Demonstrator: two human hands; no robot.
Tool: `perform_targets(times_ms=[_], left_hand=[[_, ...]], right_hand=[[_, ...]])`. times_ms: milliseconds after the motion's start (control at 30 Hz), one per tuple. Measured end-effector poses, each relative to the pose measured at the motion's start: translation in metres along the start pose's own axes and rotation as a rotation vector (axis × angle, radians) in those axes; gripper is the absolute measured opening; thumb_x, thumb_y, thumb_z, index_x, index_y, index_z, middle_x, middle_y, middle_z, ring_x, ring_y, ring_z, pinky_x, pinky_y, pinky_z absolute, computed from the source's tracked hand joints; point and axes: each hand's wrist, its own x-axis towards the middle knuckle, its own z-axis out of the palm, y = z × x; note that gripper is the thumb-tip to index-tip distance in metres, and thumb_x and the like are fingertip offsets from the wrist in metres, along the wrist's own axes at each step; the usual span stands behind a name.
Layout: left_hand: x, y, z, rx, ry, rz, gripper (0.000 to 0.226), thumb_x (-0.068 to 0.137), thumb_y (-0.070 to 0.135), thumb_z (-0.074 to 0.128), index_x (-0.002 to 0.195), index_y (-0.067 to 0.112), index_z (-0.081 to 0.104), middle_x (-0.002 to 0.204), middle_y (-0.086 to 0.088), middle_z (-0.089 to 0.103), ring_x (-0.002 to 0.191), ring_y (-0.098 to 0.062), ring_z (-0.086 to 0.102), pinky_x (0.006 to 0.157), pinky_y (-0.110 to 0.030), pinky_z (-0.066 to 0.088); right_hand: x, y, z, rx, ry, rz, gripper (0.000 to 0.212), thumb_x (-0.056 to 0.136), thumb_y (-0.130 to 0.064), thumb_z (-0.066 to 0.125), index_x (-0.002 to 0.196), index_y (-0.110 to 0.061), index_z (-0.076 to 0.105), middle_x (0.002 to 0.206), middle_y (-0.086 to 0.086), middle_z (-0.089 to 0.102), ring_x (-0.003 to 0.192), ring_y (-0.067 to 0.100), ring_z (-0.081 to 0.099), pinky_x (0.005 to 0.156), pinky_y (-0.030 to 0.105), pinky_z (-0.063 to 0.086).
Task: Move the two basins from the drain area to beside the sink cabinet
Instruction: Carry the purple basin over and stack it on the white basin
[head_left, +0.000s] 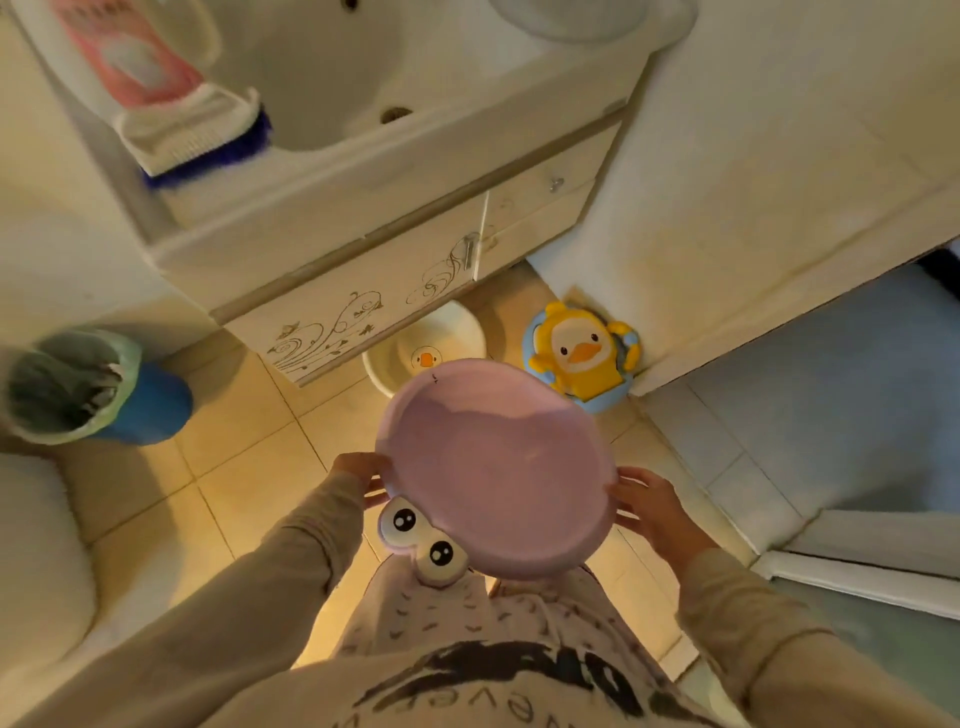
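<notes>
Both hands, left hand (363, 475) and right hand (647, 501), hold the round pink plastic basin (493, 467); fingers grip its rim. Lower it flat, probably beside the white duck basin (415, 348).

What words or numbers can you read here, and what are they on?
Shirt: black letters seen upside down, roughly "neve", cut off at the picture's edge, so not fully readable.
Pink pack by the sink: label too blurred to read.
White basin and duck toy: pictures only, no words.
Pink basin: no text.
</notes>
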Motion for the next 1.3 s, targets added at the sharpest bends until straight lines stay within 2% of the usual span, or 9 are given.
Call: perform_targets(times_ms=[167, 333, 433, 567, 867, 1000, 1133, 1200, 1300], left_hand=[[0.004, 0.001, 0.015, -0.204, 0.119, -0.051, 0.019, 0.08, -0.013, 0.049, 0.067, 0.002, 0.05, 0.068, -0.011, 0.052, 0.06, -0.024, 0.051, 0.031, -0.023, 0.048], [0.001, -0.014, 0.045, -0.415, 0.191, -0.098, 0.012, 0.08, -0.009, 0.051, 0.076, 0.002, 0.054, 0.072, -0.011, 0.055, 0.063, -0.024, 0.054, 0.038, -0.023, 0.052], [-0.002, -0.024, 0.068, -0.508, 0.215, -0.119, 0.011, 0.08, -0.008, 0.052, 0.088, -0.001, 0.056, 0.074, -0.013, 0.056, 0.066, -0.026, 0.055, 0.057, -0.035, 0.051], [-0.005, -0.044, 0.097, -0.596, 0.212, -0.178, 0.014, 0.08, -0.011, 0.05, 0.074, 0.0, 0.056, 0.073, -0.014, 0.056, 0.066, -0.028, 0.056, 0.065, -0.038, 0.05], [0.08, -0.067, 0.138, -0.573, 0.202, -0.314, 0.034, 0.082, -0.008, 0.052, 0.115, -0.001, 0.056, 0.076, -0.014, 0.057, 0.068, -0.025, 0.055, 0.065, -0.034, 0.047], [0.154, -0.071, 0.147, -0.532, 0.209, -0.287, 0.046, 0.085, -0.004, 0.055, 0.13, -0.007, 0.048, 0.1, -0.02, 0.057, 0.084, -0.031, 0.056, 0.066, -0.034, 0.047], [0.234, -0.068, 0.153, -0.58, 0.2, -0.259, 0.037, 0.084, -0.007, 0.052, 0.121, -0.001, 0.054, 0.089, -0.015, 0.059, 0.088, -0.031, 0.056, 0.07, -0.034, 0.048], [0.272, -0.062, 0.153, -0.594, 0.18, -0.239, 0.027, 0.083, -0.006, 0.053, 0.108, 0.003, 0.056, 0.085, -0.012, 0.057, 0.08, -0.027, 0.056, 0.073, -0.035, 0.049], [0.332, -0.042, 0.146, -0.538, 0.189, -0.173, 0.008, 0.082, -0.003, 0.056, 0.083, 0.005, 0.058, 0.087, -0.01, 0.058, 0.092, -0.027, 0.054, 0.084, -0.038, 0.045]], right_hand=[[0.051, -0.063, 0.005, -0.196, -0.158, -0.013, 0.037, 0.083, -0.001, 0.063, 0.12, 0.0, 0.057, 0.112, 0.022, 0.064, 0.093, 0.033, 0.06, 0.073, 0.037, 0.053], [0.101, -0.126, 0.012, -0.378, -0.292, -0.053, 0.013, 0.084, -0.005, 0.062, 0.09, -0.016, 0.063, 0.089, 0.008, 0.065, 0.078, 0.024, 0.062, 0.057, 0.031, 0.051], [0.134, -0.15, 0.019, -0.504, -0.316, -0.067, 0.019, 0.083, -0.001, 0.061, 0.099, -0.011, 0.062, 0.095, 0.01, 0.063, 0.083, 0.026, 0.06, 0.062, 0.033, 0.051], [0.166, -0.168, 0.026, -0.649, -0.325, -0.084, 0.025, 0.079, 0.002, 0.062, 0.103, -0.005, 0.063, 0.092, 0.009, 0.061, 0.091, 0.029, 0.058, 0.072, 0.038, 0.05], [0.261, -0.134, 0.046, -0.863, -0.322, -0.066, 0.043, 0.077, 0.007, 0.065, 0.118, -0.001, 0.06, 0.116, 0.021, 0.064, 0.097, 0.034, 0.059, 0.081, 0.044, 0.052], [0.325, -0.102, 0.065, -0.859, -0.261, -0.021, 0.05, 0.076, 0.006, 0.067, 0.124, 0.0, 0.055, 0.124, 0.021, 0.062, 0.102, 0.034, 0.061, 0.084, 0.049, 0.053], [0.392, -0.079, 0.098, -0.849, -0.267, -0.03, 0.052, 0.079, 0.006, 0.065, 0.128, 0.0, 0.051, 0.128, 0.02, 0.06, 0.096, 0.026, 0.057, 0.06, 0.033, 0.05], [0.424, -0.077, 0.119, -0.865, -0.289, -0.059, 0.056, 0.079, 0.006, 0.065, 0.132, 0.002, 0.047, 0.13, 0.019, 0.058, 0.101, 0.029, 0.058, 0.062, 0.034, 0.049], [0.47, -0.086, 0.159, -0.87, -0.329, -0.12, 0.057, 0.079, 0.006, 0.067, 0.132, 0.0, 0.046, 0.117, 0.017, 0.056, 0.101, 0.028, 0.055, 0.061, 0.037, 0.048]])
